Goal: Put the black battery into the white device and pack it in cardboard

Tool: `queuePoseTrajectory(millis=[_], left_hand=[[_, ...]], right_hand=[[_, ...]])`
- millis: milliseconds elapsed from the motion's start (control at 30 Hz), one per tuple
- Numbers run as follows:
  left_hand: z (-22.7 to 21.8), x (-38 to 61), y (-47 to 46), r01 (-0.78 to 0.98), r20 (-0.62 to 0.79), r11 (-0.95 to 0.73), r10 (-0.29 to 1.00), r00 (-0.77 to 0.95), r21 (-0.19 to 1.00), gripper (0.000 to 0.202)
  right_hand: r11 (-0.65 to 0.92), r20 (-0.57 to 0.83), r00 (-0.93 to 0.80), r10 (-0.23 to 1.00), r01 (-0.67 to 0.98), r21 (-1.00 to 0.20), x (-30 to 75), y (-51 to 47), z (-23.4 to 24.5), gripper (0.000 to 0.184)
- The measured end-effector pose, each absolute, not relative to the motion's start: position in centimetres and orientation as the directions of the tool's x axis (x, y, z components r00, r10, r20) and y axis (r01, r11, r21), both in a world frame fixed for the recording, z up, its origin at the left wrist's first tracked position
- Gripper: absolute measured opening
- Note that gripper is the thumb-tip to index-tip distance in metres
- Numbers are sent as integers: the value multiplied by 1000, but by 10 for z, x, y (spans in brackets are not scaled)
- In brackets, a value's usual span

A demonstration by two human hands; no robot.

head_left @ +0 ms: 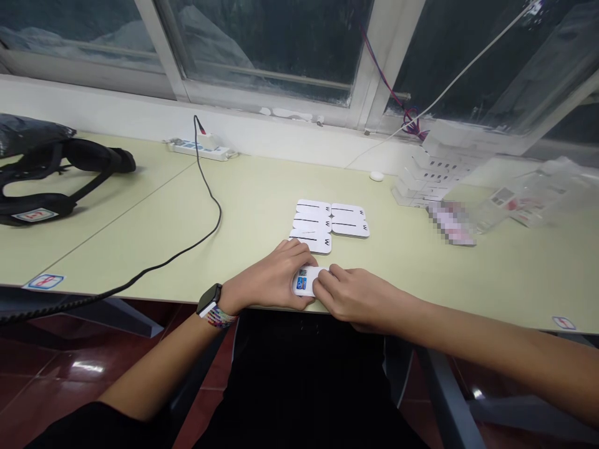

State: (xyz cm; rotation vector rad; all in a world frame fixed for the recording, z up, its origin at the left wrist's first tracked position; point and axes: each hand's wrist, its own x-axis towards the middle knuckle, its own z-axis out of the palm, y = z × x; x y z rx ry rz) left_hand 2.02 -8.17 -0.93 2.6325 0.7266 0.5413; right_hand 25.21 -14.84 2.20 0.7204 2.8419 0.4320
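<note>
At the table's front edge, a small white card-like piece (305,282) with blue and green printing lies between my hands. My left hand (276,274), with a dark watch at the wrist, curls its thumb and fingers around the left side of the piece. Bent fingers of my right hand (346,292) press on the right end and cover it. Just beyond, several white rounded cards (311,222) with black lines and a "W" mark lie in two columns on the table.
Stacked white boxes (435,168) stand at the back right, beside a clear plastic bag (528,193). A power strip (201,149) with a black cable (219,215) lies at the back left. A black strapped headset (60,174) rests far left. A small white round object (376,176) sits near the wall.
</note>
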Motion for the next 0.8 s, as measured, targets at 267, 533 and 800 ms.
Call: queuePoseTrajectory(millis=[267,533,800], left_hand=[[-7,13,-82,422,220,-775,566,795,471,48],[-16,12,-81,488,212,-676,680,702,552,87],[-10,15,-81,514,202,-692,675,710,506,77]], right_hand=[[835,73,-832,550,546,-69,293,-126,25,34],[535,345,-414,842,722,-439,328,-115,6,20],[43,50,-21,999,862,-506,389,-104,-5,21]])
